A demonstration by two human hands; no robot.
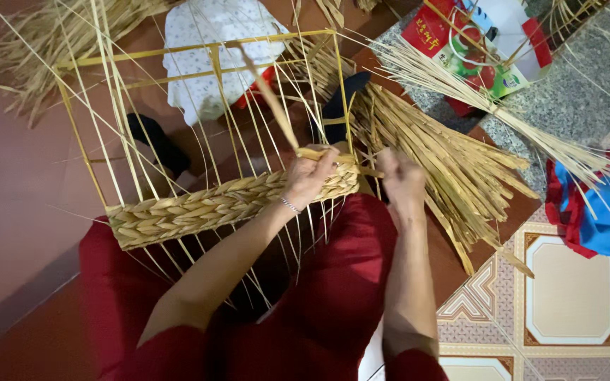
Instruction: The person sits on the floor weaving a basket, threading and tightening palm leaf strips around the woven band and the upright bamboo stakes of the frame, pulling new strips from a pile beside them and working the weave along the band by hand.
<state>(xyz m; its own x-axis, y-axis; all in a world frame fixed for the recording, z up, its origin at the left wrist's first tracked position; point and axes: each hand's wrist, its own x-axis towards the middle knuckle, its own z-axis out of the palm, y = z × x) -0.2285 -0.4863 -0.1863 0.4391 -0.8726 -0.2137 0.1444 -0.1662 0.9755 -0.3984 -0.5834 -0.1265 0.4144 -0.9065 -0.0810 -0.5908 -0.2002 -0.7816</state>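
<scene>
Far right we see a red, white and green printed bag (pixel 492 42), partly hidden by straw. Our left hand (pixel 310 176) pinches a straw strand (pixel 271 99) at the woven band (pixel 227 204); our right hand (pixel 402 180) grips the straw bundle (pixel 446 162), fingers hidden.

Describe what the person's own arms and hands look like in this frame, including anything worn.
Both forearms are bare, with dark red sleeves ending around the elbows, matching the red clothing over the lap. The left hand has a thin silver beaded bracelet at the wrist. The right hand shows no bracelet or watch. No gloves on either hand; whether any rings are worn cannot be told.
</scene>
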